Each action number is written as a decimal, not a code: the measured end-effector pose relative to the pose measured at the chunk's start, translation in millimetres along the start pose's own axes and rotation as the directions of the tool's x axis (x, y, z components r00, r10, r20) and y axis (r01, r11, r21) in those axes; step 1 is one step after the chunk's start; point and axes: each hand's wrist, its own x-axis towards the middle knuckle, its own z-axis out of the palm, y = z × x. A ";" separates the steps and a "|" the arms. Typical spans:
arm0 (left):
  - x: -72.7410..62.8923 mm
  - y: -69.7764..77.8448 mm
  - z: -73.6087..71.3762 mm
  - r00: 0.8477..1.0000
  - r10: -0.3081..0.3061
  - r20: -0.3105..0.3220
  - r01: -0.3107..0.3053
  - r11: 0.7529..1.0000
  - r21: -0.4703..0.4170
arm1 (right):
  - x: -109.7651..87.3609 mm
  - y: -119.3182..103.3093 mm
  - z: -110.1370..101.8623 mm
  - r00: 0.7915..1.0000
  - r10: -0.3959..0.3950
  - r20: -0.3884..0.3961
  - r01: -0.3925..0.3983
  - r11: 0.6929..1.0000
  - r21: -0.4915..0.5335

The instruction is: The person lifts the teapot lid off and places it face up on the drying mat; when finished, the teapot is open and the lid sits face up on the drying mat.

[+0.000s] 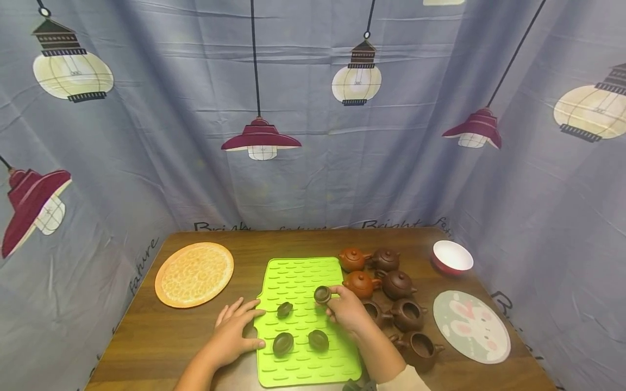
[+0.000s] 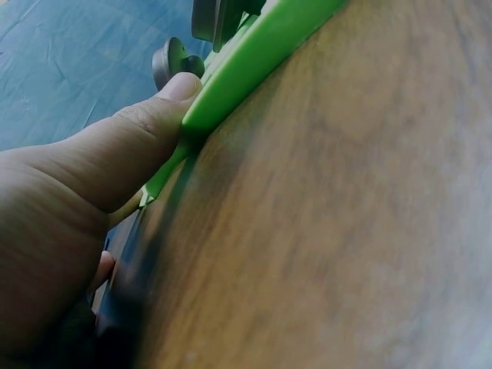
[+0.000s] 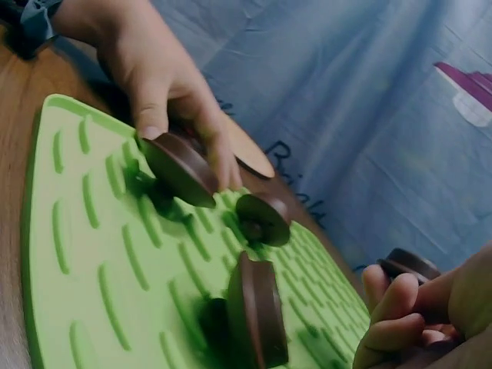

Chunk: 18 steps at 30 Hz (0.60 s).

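My right hand (image 1: 350, 310) pinches a small brown teapot lid (image 1: 322, 295) between thumb and fingers, above the green ridged mat (image 1: 305, 277). In the right wrist view the fingers curl around that lid (image 3: 411, 264). On the mat lie three more brown lids, a small one (image 1: 285, 309) farther back and two larger ones (image 1: 283, 344) (image 1: 318, 340) nearer me. My left hand (image 1: 233, 332) lies at the mat's left edge, fingers spread, with the thumb (image 2: 178, 88) on its rim. Right of the mat, brown teapots without lids (image 1: 408, 314) (image 1: 420, 350) stand close together.
Behind the open pots stand lidded teapots, orange-brown (image 1: 361, 284) and dark brown (image 1: 398, 285). A red bowl with a white inside (image 1: 452, 257) is at the back right, near a round rabbit mat (image 1: 471, 327). An orange round mat (image 1: 194, 275) lies back left; a curtain (image 1: 313, 184) hangs behind.
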 end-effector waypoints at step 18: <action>-0.1 -0.2 -0.9 1.000 -0.002 -0.009 0.002 1.000 0.013 | 7.8 8.7 22.2 0.995 0.087 -0.041 -0.092 0.983 -0.158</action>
